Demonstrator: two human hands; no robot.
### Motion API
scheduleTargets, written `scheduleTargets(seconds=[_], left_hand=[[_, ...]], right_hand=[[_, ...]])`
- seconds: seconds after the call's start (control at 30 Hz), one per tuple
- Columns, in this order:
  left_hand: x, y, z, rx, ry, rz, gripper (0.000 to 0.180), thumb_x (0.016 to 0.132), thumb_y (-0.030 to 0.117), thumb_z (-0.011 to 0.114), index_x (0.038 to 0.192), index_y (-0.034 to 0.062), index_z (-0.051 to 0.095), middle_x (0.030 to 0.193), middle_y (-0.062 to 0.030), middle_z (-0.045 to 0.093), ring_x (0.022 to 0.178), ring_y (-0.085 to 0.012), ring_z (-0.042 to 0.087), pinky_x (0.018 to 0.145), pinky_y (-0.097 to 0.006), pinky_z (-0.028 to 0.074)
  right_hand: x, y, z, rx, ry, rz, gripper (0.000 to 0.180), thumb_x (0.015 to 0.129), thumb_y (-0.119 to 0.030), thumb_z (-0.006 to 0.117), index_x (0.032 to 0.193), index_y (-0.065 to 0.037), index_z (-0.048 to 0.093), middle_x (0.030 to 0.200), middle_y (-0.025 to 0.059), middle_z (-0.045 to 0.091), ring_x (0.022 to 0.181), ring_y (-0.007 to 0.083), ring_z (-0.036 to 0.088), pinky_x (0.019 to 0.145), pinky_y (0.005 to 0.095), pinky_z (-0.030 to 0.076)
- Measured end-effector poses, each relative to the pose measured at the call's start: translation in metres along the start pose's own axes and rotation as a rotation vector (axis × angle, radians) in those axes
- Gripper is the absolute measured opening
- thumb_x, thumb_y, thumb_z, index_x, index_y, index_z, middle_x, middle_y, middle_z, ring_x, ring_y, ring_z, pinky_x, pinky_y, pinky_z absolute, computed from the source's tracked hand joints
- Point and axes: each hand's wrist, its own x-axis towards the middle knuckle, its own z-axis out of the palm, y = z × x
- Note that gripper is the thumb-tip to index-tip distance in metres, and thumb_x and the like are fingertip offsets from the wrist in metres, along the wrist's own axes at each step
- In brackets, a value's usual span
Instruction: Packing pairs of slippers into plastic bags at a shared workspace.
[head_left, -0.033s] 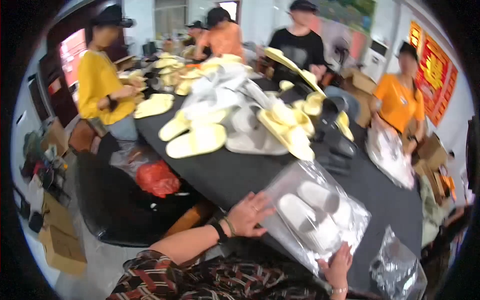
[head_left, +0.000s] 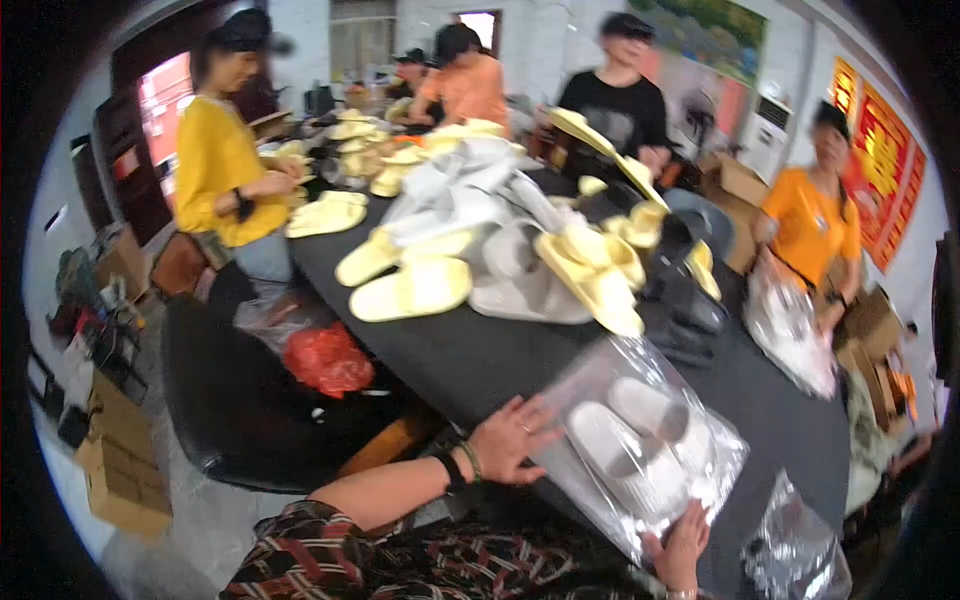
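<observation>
Landmark: clear plastic bag (head_left: 569,386). Off-white slippers (head_left: 597,436) lie inside it, long axes along the bag's, far-left to near-right. Left hand (head_left: 507,441), fingers spread, meets the bag's left edge, slippers to its right; right hand (head_left: 681,546) rests at the bag's near-right end, slippers beyond; pinch unclear. Neither hand is clearly nearer.
</observation>
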Motion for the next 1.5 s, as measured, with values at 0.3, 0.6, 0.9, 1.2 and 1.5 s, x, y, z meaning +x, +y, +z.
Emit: scheduleTargets(seconds=[0.3,0.6,0.9,1.2,1.5], left_hand=[[-0.003,0.004,0.007,-0.054,0.082,0.007,0.073,0.083,0.050,0.061,0.146,0.0182,0.042,0.150,-0.0181,0.037,0.140,-0.0410,0.033,0.114,-0.059,0.027],[0.007,0.006,0.011,-0.089,0.097,0.061,0.072,0.083,0.053,0.059,0.145,0.0190,0.043,0.146,-0.0214,0.040,0.140,-0.0419,0.032,0.112,-0.062,0.027],[-0.011,-0.002,0.001,-0.018,0.025,-0.014,0.075,0.080,0.053,0.062,0.144,0.0187,0.045,0.149,-0.0188,0.039,0.140,-0.0401,0.033,0.112,-0.060,0.028],[-0.009,-0.005,0.002,-0.013,0.092,-0.007,0.069,0.084,0.055,0.057,0.141,0.0168,0.049,0.150,-0.0187,0.039,0.137,-0.0416,0.036,0.112,-0.058,0.028],[-0.004,0.001,0.001,-0.026,0.053,-0.006,0.069,0.083,0.053,0.059,0.141,0.0171,0.049,0.147,-0.0198,0.041,0.138,-0.0416,0.035,0.112,-0.059,0.028]], right_hand=[[-0.007,0.012,0.006,-0.345,0.181,-0.167,0.099,0.088,-0.062,0.056,0.152,0.005,0.020,0.156,0.0243,0.028,0.144,0.0408,0.027,0.112,0.0546,0.027],[-0.010,0.017,0.004,-0.433,0.182,-0.103,0.101,0.088,-0.067,0.052,0.150,0.008,0.023,0.151,0.0254,0.036,0.140,0.0413,0.034,0.110,0.0494,0.033],[0.016,0.034,0.025,-0.113,0.038,-0.079,0.115,0.080,-0.065,0.062,0.153,0.005,0.007,0.160,0.0259,0.013,0.149,0.0431,0.007,0.116,0.0552,0.010],[0.015,0.029,0.024,-0.159,0.069,-0.095,0.114,0.082,-0.073,0.053,0.155,0.001,0.006,0.161,0.0228,0.014,0.149,0.0408,0.010,0.117,0.0529,0.012],[0.009,0.027,0.017,-0.123,0.069,-0.097,0.113,0.082,-0.068,0.058,0.155,0.001,0.007,0.161,0.0232,0.012,0.149,0.0405,0.007,0.116,0.0529,0.010]])
